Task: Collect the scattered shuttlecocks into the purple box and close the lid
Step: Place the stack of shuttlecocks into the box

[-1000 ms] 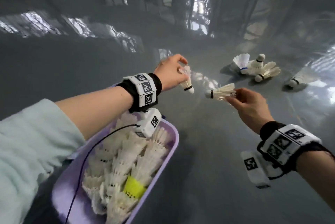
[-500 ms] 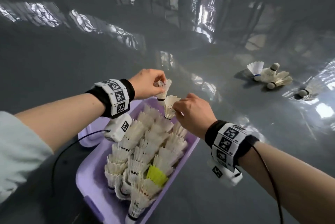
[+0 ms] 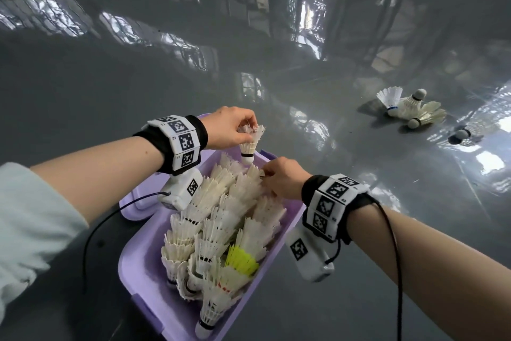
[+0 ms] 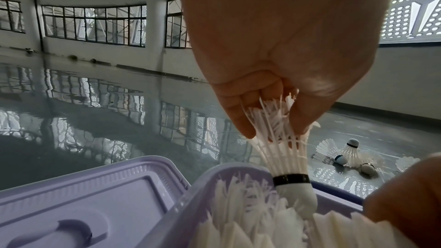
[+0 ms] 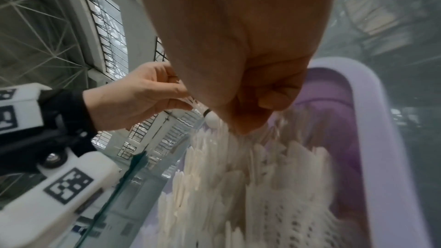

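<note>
The left hand (image 3: 229, 128) is hovering over the far end of the purple box (image 3: 138, 263), its fingers (image 4: 241, 120) and thumb curled in and pinching the feather skirt of a white shuttlecock (image 3: 248, 141), which is hanging cork down with its tip just above the heap of shuttlecocks (image 3: 221, 230) already filling the box. In the left wrist view that shuttlecock (image 4: 286, 157) is showing a black band above its white cork, and the cork is dipping among the top feathers of the heap at the box's far rim. The right hand (image 3: 282, 180) is sitting low at the far right part of the box, fingers curled and bunched down onto the feathers of the heap; whether it is actually gripping one of them cannot be told, since the right wrist view is blurred there. One yellow shuttlecock (image 3: 242, 257) is lying among the white ones toward the near end of the box. The lid (image 4: 83, 195) is lying flat on the floor (image 3: 83, 78) just beside the box on its left, so the box is standing open. A few more loose shuttlecocks (image 3: 409, 107) are lying on the glossy grey floor well apart from the box, off to the far right.
</note>
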{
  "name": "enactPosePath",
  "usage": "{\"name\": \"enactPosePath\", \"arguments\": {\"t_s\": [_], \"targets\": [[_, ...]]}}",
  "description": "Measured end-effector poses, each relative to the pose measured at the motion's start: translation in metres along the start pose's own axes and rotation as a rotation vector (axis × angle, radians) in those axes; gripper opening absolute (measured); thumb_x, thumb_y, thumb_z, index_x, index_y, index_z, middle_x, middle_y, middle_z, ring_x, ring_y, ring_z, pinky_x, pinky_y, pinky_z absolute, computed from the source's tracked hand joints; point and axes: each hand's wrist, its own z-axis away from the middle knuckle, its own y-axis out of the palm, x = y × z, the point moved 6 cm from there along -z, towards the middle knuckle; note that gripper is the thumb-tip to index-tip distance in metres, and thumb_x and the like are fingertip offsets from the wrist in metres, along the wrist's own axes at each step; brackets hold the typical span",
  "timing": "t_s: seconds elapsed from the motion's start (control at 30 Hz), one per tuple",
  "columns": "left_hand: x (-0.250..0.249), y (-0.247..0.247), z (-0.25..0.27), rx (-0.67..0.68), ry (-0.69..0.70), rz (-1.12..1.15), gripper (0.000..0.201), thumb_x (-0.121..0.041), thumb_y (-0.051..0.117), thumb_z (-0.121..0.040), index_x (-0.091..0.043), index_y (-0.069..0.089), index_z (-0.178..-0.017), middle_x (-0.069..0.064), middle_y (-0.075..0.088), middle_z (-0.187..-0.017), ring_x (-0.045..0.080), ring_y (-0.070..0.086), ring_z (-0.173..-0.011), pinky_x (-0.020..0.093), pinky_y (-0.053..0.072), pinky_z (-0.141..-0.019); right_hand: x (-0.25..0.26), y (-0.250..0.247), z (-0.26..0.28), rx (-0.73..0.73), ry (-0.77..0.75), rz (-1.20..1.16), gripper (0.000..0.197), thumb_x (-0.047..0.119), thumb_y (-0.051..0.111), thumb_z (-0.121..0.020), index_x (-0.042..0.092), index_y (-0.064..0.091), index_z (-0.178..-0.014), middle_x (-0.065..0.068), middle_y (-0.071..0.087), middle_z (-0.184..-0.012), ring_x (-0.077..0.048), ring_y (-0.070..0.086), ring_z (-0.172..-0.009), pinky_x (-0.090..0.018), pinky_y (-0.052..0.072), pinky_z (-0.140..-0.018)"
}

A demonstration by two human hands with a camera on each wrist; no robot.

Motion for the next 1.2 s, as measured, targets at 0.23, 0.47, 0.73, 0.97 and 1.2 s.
{"name": "enactPosePath", "arguments": {"t_s": [0.23,0.47,0.73,0.97,1.2], "targets": [[0.001,0.0,0.001,-0.007,0.008,-0.039,0.016,-0.021,0.068,-0.086,-0.017,0.064,-0.1,0.001,0.063,-0.093,0.018,0.055,-0.084,0.026,0.042,-0.076,0.015,-0.002,0.008,-0.305,-0.066,0.424,0.012,0.008,0.046,-0.09,0.014,0.045,-0.079,-0.002,0.046,-0.079,-0.031,0.055,-0.07,-0.03,0.038,-0.059],[0.002,0.009,0.006,0.099,0.075,-0.361,0.017,-0.022,0.061,-0.086,-0.022,0.064,-0.102,-0.006,0.063,-0.094,0.018,0.056,-0.091,0.025,0.037,-0.072,0.01,0.002,0.016,-0.397,-0.265,0.43,0.026,0.006,0.043,-0.084,0.012,0.062,-0.101,-0.004,0.067,-0.108,-0.032,0.067,-0.081,-0.029,0.045,-0.058],[0.026,0.037,0.005,0.335,-0.142,-0.32,0.025,-0.019,0.052,-0.09,-0.021,0.065,-0.112,-0.002,0.064,-0.108,0.019,0.059,-0.102,0.024,0.044,-0.082,-0.006,-0.045,0.017,-0.625,-0.203,0.198,0.03,0.011,0.047,-0.086,0.02,0.062,-0.11,-0.001,0.056,-0.106,-0.023,0.061,-0.081,-0.031,0.049,-0.064],[0.013,0.032,0.007,0.164,0.095,-0.43,0.026,-0.016,0.05,-0.09,-0.019,0.067,-0.11,-0.003,0.065,-0.11,0.018,0.058,-0.105,0.03,0.047,-0.084,-0.081,-0.068,0.01,-0.655,0.155,-0.241,0.032,0.011,0.046,-0.081,0.016,0.065,-0.107,-0.003,0.065,-0.096,-0.022,0.057,-0.09,-0.025,0.041,-0.076],[0.008,0.033,0.015,0.131,0.111,-0.494,0.021,-0.013,0.051,-0.087,-0.017,0.07,-0.094,-0.002,0.069,-0.098,0.021,0.062,-0.094,0.031,0.049,-0.079,-0.126,-0.079,0.022,-0.622,0.26,-0.335,0.02,0.015,0.048,-0.079,0.022,0.063,-0.091,-0.006,0.069,-0.094,-0.027,0.067,-0.088,-0.036,0.054,-0.083]]}}
